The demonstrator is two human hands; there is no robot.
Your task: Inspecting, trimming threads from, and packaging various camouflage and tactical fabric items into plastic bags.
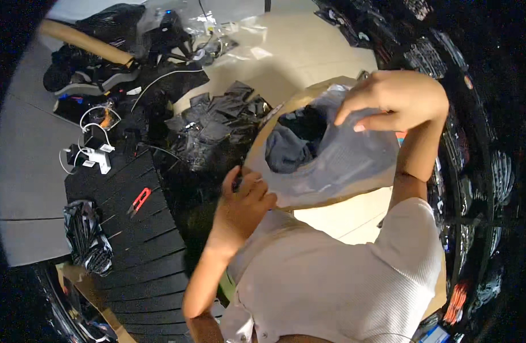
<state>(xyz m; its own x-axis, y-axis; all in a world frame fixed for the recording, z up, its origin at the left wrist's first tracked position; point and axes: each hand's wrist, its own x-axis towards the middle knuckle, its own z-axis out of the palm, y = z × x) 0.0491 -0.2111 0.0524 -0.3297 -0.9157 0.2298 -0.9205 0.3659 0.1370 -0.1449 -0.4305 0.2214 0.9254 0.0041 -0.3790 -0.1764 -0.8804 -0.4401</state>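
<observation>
A large brown-rimmed bag (354, 197) with a greyish translucent plastic lining stands in front of me, its mouth facing up. Inside it lie a bundled dark grey cloth (287, 150) and something black that I cannot make out. My right hand (397, 100) is over the bag's far right side, wrist bent, thumb and fingers apart with nothing visible between them. At the near left rim is my left hand (243, 203), its fingers loosely bent and spread. Those fingers seem to touch the rim; part of them is turned away from view.
Black plastic packets (220, 123) are piled left of the bag. Red-handled snips (140, 200) and a black packaged bundle (86, 237) lie on a dark ribbed surface (143, 251), with a white power strip (97, 159) behind. Racks of packaged goods (466, 188) line the right.
</observation>
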